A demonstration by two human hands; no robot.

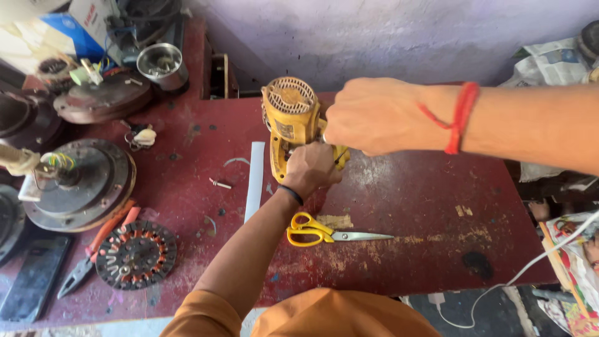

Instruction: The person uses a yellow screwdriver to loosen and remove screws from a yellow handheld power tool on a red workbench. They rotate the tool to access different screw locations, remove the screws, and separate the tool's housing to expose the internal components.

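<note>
A yellow power tool [288, 120] with a vented round end stands on the dark red table [424, 206]. My left hand [310, 168] grips its lower body from the near side. My right hand [373, 116], with a red thread around the wrist, is closed against the tool's right side. What the right fingers pinch is hidden. Yellow-handled scissors [324, 232] lie shut just below my left forearm. A white strip [254, 181] lies to the left of the tool.
At the left lie a wound stator disc [136, 254], red-handled pliers [93, 246], a fan motor housing [81, 184] and a dark phone [34, 278]. A steel cup [162, 63] stands at the back. A small screw [219, 183] lies loose. A white cable [530, 265] hangs off the right edge.
</note>
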